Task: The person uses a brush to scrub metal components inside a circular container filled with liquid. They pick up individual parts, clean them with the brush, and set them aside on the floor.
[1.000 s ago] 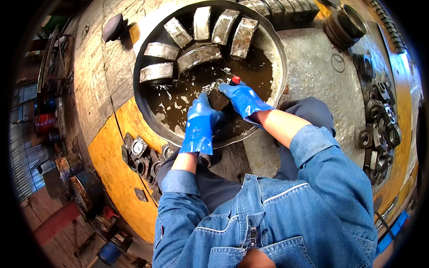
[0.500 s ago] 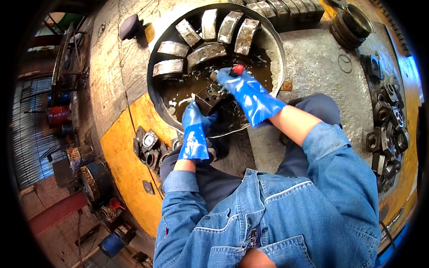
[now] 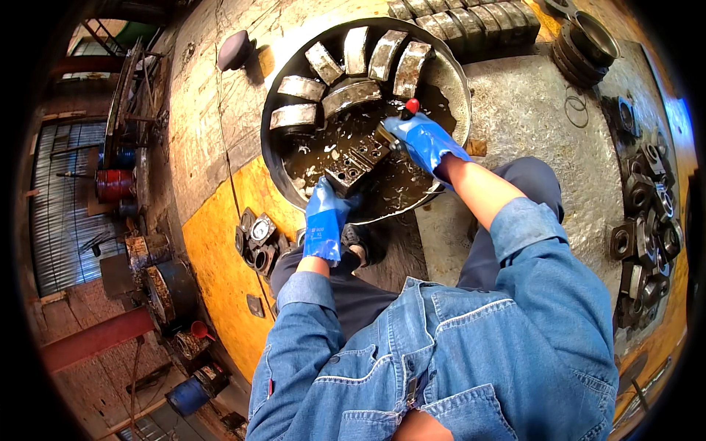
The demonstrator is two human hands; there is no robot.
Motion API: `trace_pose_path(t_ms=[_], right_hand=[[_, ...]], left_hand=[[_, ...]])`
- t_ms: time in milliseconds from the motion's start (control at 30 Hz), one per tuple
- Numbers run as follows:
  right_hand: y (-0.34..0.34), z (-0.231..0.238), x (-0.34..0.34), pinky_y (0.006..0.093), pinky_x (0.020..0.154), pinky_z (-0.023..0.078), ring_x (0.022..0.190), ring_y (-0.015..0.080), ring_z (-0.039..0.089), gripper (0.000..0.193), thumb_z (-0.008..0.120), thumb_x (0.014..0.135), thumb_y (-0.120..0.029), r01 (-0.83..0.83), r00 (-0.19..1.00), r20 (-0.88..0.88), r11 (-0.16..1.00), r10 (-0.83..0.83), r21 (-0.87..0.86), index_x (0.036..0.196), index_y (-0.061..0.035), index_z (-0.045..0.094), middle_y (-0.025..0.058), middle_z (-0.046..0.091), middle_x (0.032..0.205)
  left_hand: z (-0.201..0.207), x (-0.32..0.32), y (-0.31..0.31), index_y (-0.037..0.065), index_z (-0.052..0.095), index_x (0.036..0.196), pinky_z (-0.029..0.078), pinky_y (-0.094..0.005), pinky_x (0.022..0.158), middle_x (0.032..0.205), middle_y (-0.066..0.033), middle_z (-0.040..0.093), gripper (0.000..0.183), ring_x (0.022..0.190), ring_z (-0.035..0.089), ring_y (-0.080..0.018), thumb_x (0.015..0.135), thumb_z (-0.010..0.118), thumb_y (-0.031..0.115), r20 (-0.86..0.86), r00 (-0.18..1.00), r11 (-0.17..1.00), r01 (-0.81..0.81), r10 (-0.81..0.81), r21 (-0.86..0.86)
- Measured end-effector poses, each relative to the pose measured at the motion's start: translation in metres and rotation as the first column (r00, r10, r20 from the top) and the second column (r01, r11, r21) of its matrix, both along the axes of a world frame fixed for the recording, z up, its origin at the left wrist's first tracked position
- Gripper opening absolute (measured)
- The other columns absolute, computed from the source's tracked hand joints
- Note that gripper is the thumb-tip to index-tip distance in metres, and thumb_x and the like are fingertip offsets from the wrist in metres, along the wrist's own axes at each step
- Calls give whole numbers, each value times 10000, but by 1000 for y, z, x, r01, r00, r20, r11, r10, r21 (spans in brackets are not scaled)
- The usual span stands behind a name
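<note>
A round metal basin [image 3: 269, 158] in front of me holds murky brown liquid. In it lies a dark metal block with round holes [image 3: 351, 168], tilted, and my blue-gloved left hand [image 3: 324, 213] grips its near left end. My right hand [image 3: 425, 140], in a matching glove, is closed around a brush-like tool with a red end [image 3: 412, 106]. The tool's brownish head [image 3: 386, 137] is just right of the block's upper end; whether they touch I cannot tell. Curved metal blocks [image 3: 354, 95] are arranged along the basin's far and left side.
Rows of metal blocks [image 3: 482, 28] stand beyond the basin. Stacked metal rings [image 3: 585, 48] sit at the far right, above a heap of nut-like metal parts [image 3: 643, 228]. More small parts [image 3: 259, 239] lie left of my knee. A dark rounded object [image 3: 234, 51] is at the far left.
My right hand and the tool have moved right and slightly nearer. The holed block now shows more clearly above the liquid, still at my left hand. The whole view has shifted slightly.
</note>
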State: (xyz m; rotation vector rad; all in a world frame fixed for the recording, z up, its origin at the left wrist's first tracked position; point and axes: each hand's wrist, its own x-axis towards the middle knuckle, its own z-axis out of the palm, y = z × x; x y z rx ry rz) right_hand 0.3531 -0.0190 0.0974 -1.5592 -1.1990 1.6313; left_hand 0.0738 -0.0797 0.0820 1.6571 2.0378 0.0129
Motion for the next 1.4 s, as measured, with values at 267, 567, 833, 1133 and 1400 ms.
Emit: trace_pose_path(t_ms=[267, 567, 833, 1133, 1400], right_hand=[[25, -72, -22, 292, 822, 569, 869, 95, 679, 220, 778, 941, -222, -80, 966, -232, 983, 117, 163, 1068, -43, 766, 28, 772, 948], [-1, -27, -49, 277, 764, 572, 818, 122, 708, 93, 775, 883, -148, -129, 992, 64, 892, 113, 434, 926, -68, 795, 77, 795, 924], [4, -33, -37, 309, 799, 595, 834, 168, 743, 208, 786, 927, -223, -145, 989, 18, 926, 148, 350, 1079, -83, 811, 91, 800, 931], [11, -30, -30, 310, 869, 603, 921, 190, 766, 253, 793, 910, -204, -173, 979, -27, 897, 201, 406, 1138, -95, 807, 110, 804, 1023], [24, -48, -40, 382, 878, 612, 934, 310, 763, 242, 729, 910, -311, -124, 992, 75, 888, 101, 443, 1056, -134, 806, 122, 790, 1025]], left_hand=[[12, 18, 6, 8, 666, 1299, 569, -418, 975, 1204, -191, 776, 686, 1135, 741, -341, 756, 956, 310, 215, 976, 999, -29, 23, 25], [-14, -17, -5, 15, 683, 1289, 568, -415, 984, 1219, -198, 771, 660, 1156, 733, -342, 751, 946, 293, 28, 1000, 996, 6, -8, 94], [-3, -8, -1, 10, 671, 1324, 564, -419, 999, 1253, -211, 758, 724, 1182, 720, -366, 754, 945, 362, 81, 997, 997, -1, -6, 76], [-6, -10, 0, 10, 644, 1375, 556, -405, 1024, 1277, -186, 759, 758, 1210, 716, -331, 753, 950, 317, 88, 996, 999, 8, -11, 32], [-7, -8, 4, 19, 629, 1399, 545, -394, 1044, 1290, -177, 756, 758, 1202, 717, -318, 755, 947, 263, 188, 982, 999, 16, -24, 48]])
